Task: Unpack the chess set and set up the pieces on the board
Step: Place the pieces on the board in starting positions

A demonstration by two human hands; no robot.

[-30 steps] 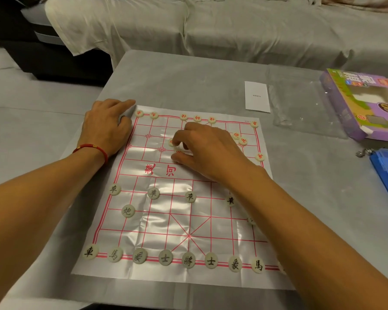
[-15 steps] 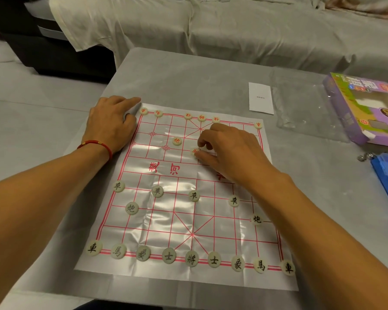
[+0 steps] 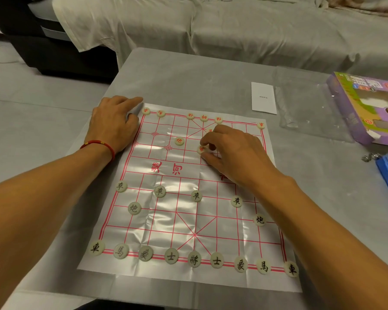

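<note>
From the head camera, the right hand (image 3: 235, 153) covers part of the board's far right side, hiding any pieces beneath it — its curled thumb and forefinger pinch a red-marked piece (image 3: 201, 149) resting on the sheet. The left hand (image 3: 113, 121) lies flat with fingers straight, pressing the far-left corner of the board (image 3: 184, 220), a creased, glossy sheet with red lines lying on the grey table (image 3: 188, 81). The black pieces (image 3: 194, 259) line the near edge, with more black ones ahead of them.

R hand (image 3: 233, 153) pinches red piece (image 3: 201, 149) on board (image 3: 177, 220); L hand (image 3: 112, 121) flat on board's far-left corner
</note>
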